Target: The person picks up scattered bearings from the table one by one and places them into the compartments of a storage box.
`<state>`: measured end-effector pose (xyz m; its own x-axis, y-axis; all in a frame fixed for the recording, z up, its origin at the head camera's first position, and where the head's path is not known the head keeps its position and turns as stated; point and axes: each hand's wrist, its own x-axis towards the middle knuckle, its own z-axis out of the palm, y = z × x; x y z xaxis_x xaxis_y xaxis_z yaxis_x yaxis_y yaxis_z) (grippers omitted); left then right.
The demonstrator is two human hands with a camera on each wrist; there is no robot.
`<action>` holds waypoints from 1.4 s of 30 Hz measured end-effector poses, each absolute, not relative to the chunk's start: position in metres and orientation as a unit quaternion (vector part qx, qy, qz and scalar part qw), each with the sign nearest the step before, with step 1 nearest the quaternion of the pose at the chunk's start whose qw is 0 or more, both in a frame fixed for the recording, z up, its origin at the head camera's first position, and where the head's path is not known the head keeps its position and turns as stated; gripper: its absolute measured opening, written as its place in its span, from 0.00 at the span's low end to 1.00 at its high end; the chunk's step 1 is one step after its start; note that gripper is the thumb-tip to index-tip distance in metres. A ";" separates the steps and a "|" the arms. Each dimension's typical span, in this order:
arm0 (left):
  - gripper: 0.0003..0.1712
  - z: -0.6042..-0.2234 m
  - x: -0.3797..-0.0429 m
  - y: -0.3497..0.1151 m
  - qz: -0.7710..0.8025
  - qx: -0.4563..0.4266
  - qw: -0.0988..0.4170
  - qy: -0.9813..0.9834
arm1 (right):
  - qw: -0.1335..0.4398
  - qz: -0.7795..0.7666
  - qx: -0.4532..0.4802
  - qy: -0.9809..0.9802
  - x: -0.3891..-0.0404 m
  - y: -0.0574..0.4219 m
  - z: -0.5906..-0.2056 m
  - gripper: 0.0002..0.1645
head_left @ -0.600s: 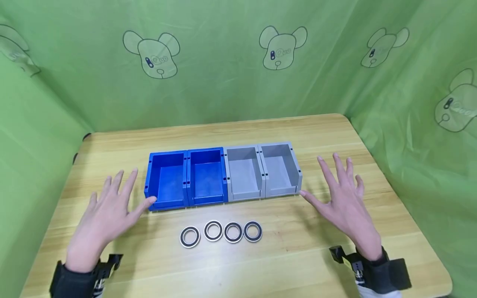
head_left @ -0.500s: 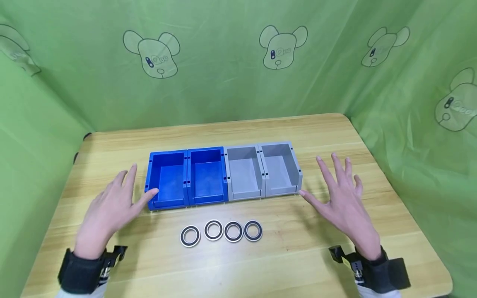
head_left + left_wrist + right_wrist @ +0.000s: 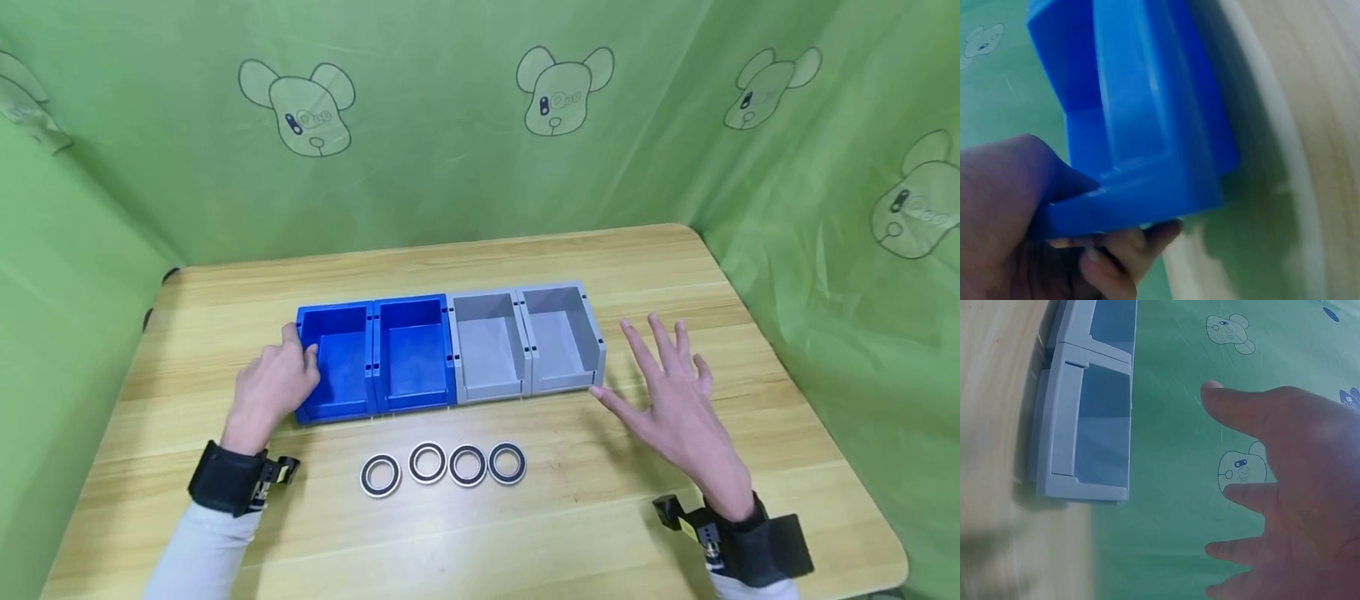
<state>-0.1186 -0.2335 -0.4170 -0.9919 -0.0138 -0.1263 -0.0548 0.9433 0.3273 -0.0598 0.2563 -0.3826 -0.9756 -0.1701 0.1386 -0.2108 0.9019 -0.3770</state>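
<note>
My left hand (image 3: 273, 379) grips the outer side wall of the leftmost blue bin (image 3: 341, 367), thumb inside and fingers outside, as the left wrist view shows with the blue bin wall (image 3: 1141, 200) between them. A second blue bin (image 3: 412, 354) stands against it, followed by two grey bins (image 3: 491, 346) in the same row. With fingers spread, my right hand (image 3: 682, 408) hovers over the table to the right of the end grey bin (image 3: 562, 337). In the right wrist view that hand (image 3: 1297, 500) holds nothing, and the grey bin (image 3: 1100, 425) is apart from it.
Several ring-shaped bearings (image 3: 381, 476) with black seals lie in a loose row in front of the bins. The wooden table (image 3: 465, 550) has rounded corners. Green cloth (image 3: 442, 167) printed with bear heads hangs behind it and at both sides.
My left hand has moved right and forward, from beside the leftmost blue bin onto its side wall, and its fingers have curled round it. The right hand stays spread, nearly in place.
</note>
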 end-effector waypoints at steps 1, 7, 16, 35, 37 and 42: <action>0.28 -0.418 -0.119 -0.234 0.169 -0.023 0.058 0.984 | 0.049 0.199 0.099 -0.974 -0.060 0.255 -0.383 0.57; 0.24 -0.421 -0.121 -0.236 0.189 -0.028 0.074 0.979 | 0.046 0.203 0.113 -0.972 -0.065 0.248 -0.386 0.55; 0.22 -0.420 -0.117 -0.236 0.195 -0.028 0.088 0.977 | 0.059 0.222 0.139 -0.963 -0.069 0.234 -0.391 0.50; 0.21 -0.422 -0.120 -0.232 0.200 -0.022 0.085 0.976 | -0.107 0.177 0.310 -0.928 -0.036 0.151 -0.437 0.39; 0.21 -0.422 -0.121 -0.231 0.199 -0.024 0.089 0.976 | -0.097 0.171 0.316 -0.928 -0.036 0.148 -0.441 0.37; 0.20 -0.424 -0.121 -0.232 0.193 -0.025 0.083 0.977 | -0.090 0.169 0.321 -0.928 -0.037 0.146 -0.446 0.32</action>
